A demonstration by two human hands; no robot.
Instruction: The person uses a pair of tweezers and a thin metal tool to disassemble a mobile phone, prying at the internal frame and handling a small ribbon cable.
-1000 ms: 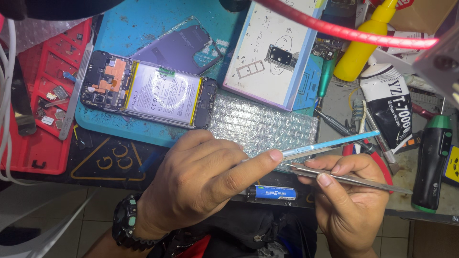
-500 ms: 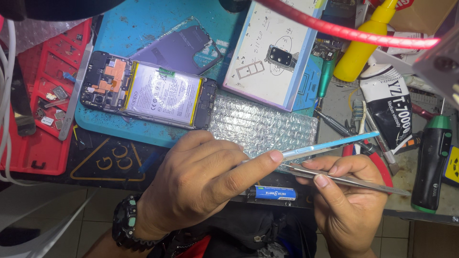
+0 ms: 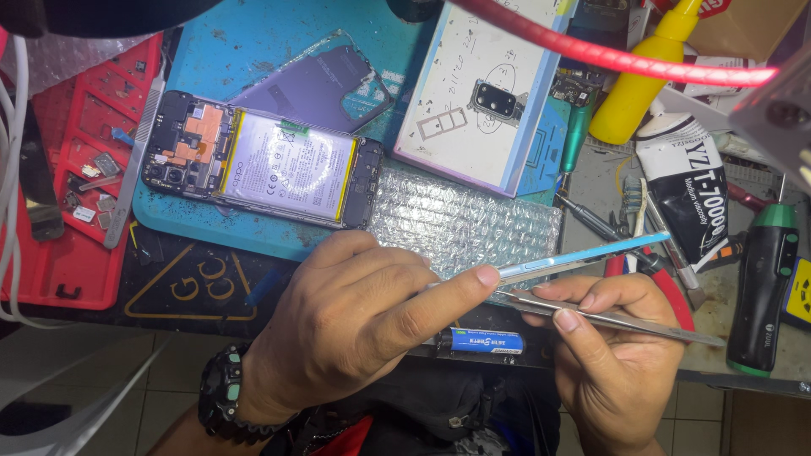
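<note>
My left hand grips a thin blue phone frame edge-on, the forefinger stretched along its rim. My right hand pinches metal tweezers just below that frame, the tips pointing left toward my left forefinger. Beyond my hands lies an opened phone with its battery and circuit board bare, resting on a blue work mat. A purple back cover lies behind the phone.
A bubble-wrap sheet lies between the phone and my hands. A red parts tray sits left. A white box, yellow bottle, glue tube, green-capped screwdriver and a small blue battery crowd the right.
</note>
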